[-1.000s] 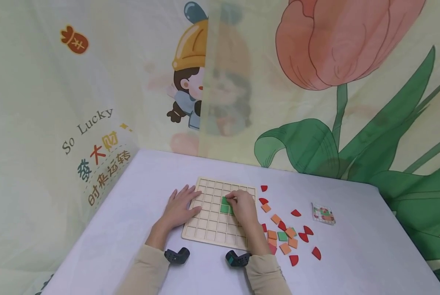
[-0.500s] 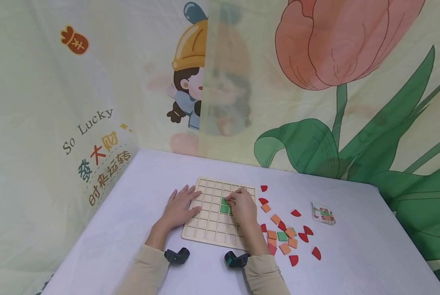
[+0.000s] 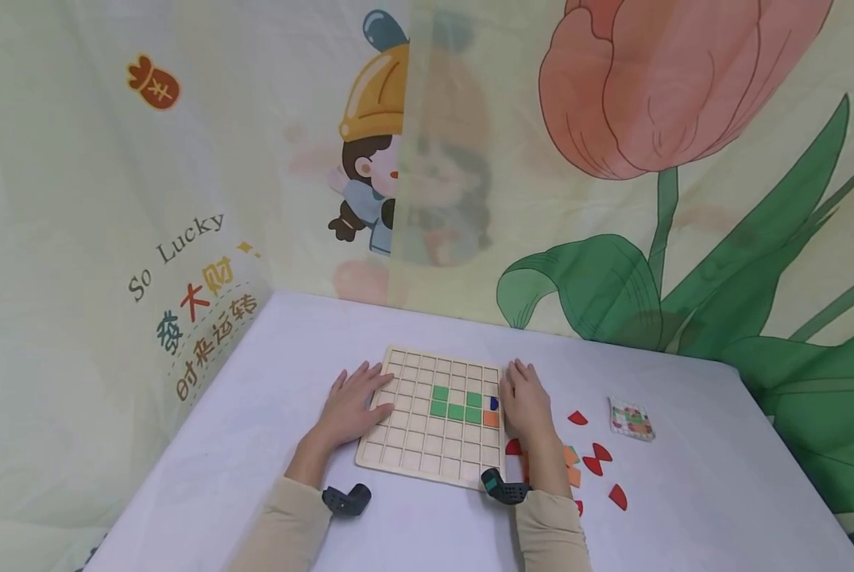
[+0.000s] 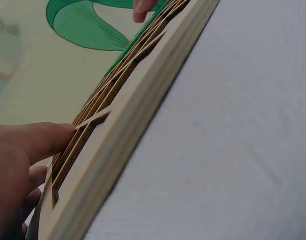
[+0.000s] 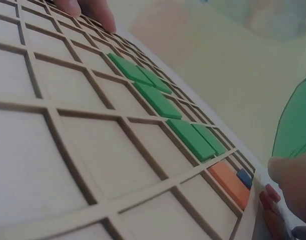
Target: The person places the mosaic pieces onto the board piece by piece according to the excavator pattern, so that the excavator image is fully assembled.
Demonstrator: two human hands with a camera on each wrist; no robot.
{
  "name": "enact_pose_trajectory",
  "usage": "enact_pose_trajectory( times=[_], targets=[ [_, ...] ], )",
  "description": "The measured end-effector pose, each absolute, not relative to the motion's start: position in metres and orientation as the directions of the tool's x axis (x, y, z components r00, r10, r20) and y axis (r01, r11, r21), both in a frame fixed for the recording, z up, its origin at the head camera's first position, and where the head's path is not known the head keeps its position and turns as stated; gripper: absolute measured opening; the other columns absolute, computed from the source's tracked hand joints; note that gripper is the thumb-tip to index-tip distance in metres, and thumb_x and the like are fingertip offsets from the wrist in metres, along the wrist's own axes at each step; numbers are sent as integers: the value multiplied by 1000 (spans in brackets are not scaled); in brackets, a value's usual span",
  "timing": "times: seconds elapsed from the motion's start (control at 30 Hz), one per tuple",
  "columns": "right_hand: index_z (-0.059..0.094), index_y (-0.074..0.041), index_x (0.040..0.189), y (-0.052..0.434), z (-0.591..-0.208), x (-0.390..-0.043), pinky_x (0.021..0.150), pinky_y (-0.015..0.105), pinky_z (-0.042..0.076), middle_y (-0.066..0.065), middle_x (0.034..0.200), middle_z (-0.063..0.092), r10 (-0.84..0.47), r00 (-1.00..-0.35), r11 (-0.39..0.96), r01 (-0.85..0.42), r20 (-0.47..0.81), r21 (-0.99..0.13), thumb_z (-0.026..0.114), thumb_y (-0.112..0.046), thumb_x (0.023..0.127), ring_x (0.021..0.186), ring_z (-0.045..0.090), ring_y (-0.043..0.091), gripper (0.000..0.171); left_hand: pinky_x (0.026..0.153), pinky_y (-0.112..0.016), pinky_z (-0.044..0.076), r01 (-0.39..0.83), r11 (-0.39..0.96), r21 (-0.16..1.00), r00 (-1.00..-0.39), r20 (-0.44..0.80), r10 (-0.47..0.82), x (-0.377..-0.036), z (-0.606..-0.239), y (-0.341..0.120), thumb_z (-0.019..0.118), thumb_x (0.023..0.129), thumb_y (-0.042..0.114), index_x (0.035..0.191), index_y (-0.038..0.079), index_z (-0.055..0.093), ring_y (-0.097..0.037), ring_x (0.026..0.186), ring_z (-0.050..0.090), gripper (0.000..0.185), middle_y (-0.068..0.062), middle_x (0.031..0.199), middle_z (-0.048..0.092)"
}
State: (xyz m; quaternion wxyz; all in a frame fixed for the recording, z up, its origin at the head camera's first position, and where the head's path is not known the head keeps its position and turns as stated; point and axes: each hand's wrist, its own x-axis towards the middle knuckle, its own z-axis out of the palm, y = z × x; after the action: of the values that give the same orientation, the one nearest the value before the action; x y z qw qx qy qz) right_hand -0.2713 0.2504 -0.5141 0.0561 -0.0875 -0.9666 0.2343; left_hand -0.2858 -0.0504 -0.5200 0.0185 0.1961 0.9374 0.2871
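Now, a person's left hand point(image 3: 355, 401) lies spread over the left edge of a wooden grid board point(image 3: 412, 437), while the right hand point(image 3: 528, 400) rests alongside its right edge, fingers loosely extended forward. Both arms reach forward in beige sleeves point(image 3: 284, 516). Between the hands, five green tiles point(image 3: 456, 412) sit in the grid; an orange tile point(image 3: 492, 419) and blue piece point(image 3: 494, 403) are just beside the right hand. Right of it lie red pieces point(image 3: 618, 497) and a printed card point(image 3: 631, 419). Beyond the left hand, the wall hanging point(image 3: 176, 187) reads “So Lucky”, “發大财” and “时来运转”.
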Motion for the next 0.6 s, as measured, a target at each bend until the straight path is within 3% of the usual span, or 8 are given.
enact_pose_trajectory(
  times=[0.17,0.4,0.6],
  targets=[
    [36,-4,145,254,-516,-271,116,55,21,16,154,30,180,-983,883,172,-23,-437,42,-31,100,145,19,37,53,119,-54,6,355,759,546,-923,76,377,-285,-520,-50,60,89,39,138,15,50,-30,146,21,56,-11,152,36],
    [49,-13,139,258,-504,-265,104,50,43,16,134,52,331,-943,773,285,-23,-567,51,-22,98,126,48,33,43,119,-55,8,368,757,539,-922,105,374,-286,-522,-50,61,88,36,137,13,51,-31,145,23,54,-12,151,37],
    [47,-13,141,262,-511,-267,105,51,42,17,137,47,368,-930,763,308,-10,-569,55,-22,96,128,42,35,46,119,-54,7,365,761,537,-923,101,372,-287,-523,-50,60,89,37,137,14,51,-30,146,22,54,-11,152,37]
  ],
)
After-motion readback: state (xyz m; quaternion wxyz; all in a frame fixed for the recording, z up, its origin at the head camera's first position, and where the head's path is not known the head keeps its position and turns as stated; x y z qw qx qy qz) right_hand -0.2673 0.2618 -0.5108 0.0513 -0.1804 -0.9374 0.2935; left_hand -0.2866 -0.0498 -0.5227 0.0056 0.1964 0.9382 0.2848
